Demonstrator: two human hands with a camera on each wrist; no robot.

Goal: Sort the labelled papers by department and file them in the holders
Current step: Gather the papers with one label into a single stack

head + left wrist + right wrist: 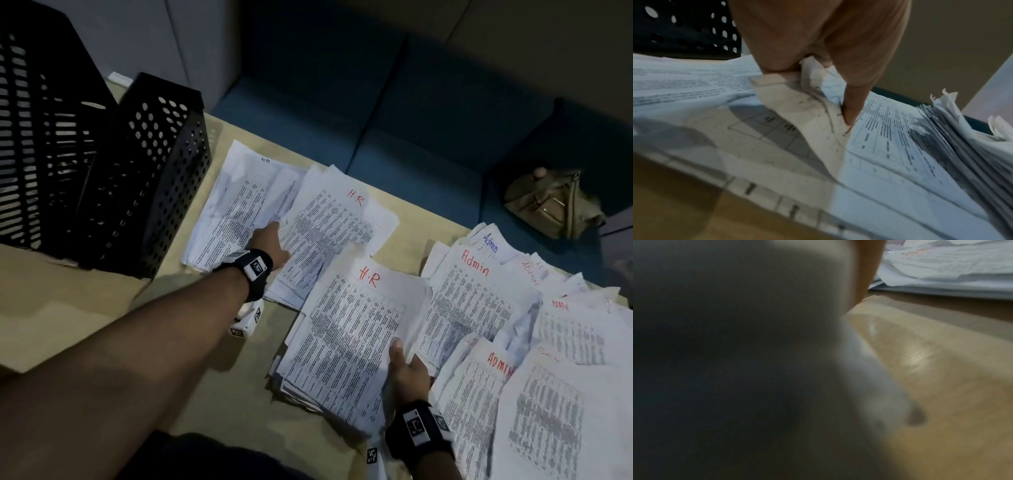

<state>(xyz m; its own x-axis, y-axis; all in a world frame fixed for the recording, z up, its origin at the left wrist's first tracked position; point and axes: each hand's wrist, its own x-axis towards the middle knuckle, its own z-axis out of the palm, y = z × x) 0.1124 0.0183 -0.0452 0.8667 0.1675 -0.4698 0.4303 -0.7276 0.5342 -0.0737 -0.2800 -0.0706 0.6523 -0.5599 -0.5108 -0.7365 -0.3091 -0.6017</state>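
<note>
White printed papers lie in piles on the beige table (pixel 85 308). My left hand (pixel 272 241) reaches to the middle pile marked "H.R" (pixel 335 222). In the left wrist view its fingers (pixel 797 69) pinch the lifted edge of a sheet (pixel 813 116) from that pile, and one finger points down onto the page below. My right hand (pixel 406 366) grips the near "H.R" stack (pixel 349 335) at its right edge, thumb on top and fingers hidden beneath. Another "HR" sheet (pixel 239 198) lies farther left. The right wrist view is mostly blocked by blurred paper (pixel 756 321).
Two black perforated file holders (pixel 150 164) stand at the table's back left. Several overlapping "Admin" piles (pixel 476 274) cover the right side. A blue sofa (pixel 376 120) with an olive bag (pixel 555 202) runs behind the table. Bare tabletop lies under my left forearm.
</note>
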